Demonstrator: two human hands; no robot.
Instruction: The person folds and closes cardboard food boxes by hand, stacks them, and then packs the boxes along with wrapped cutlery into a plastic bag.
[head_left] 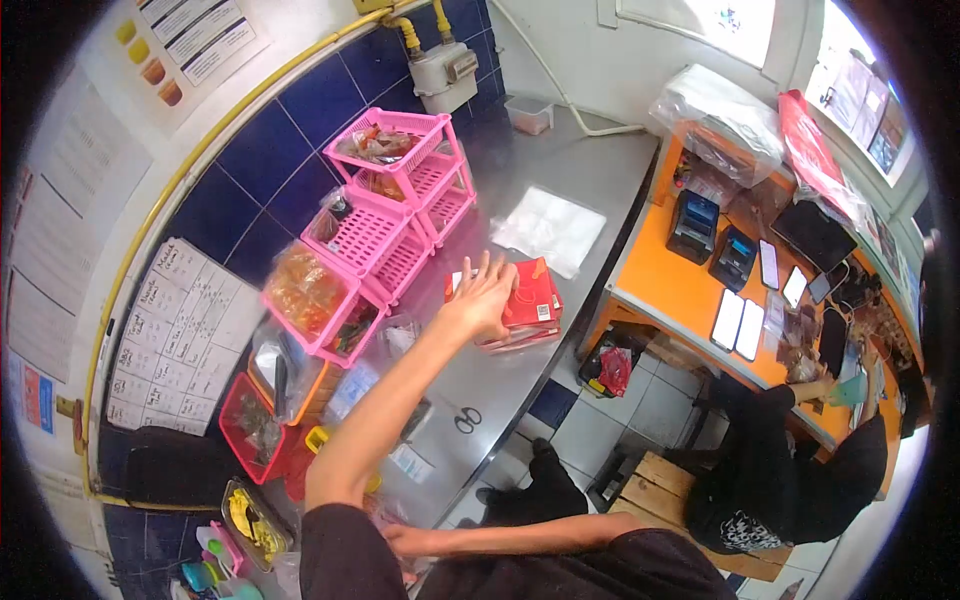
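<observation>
On the steel counter, my left hand (482,297) lies over a stack of red folded boxes (535,300), its fingers spread across the top. My right hand (405,543) is low in the view, near the counter's front edge, by some clear plastic; its fingers are mostly hidden, so what it holds, if anything, cannot be made out. Just beyond the boxes lie white plastic sheets or bags (550,230). A pair of black scissors (467,419) rests on the metal nearer to me.
Pink stacked baskets (385,240) with bagged food stand against the tiled wall. A red basket (250,425) and a metal tray (255,525) are at the lower left. A person in black (790,470) sits at the orange desk (660,260) on the right.
</observation>
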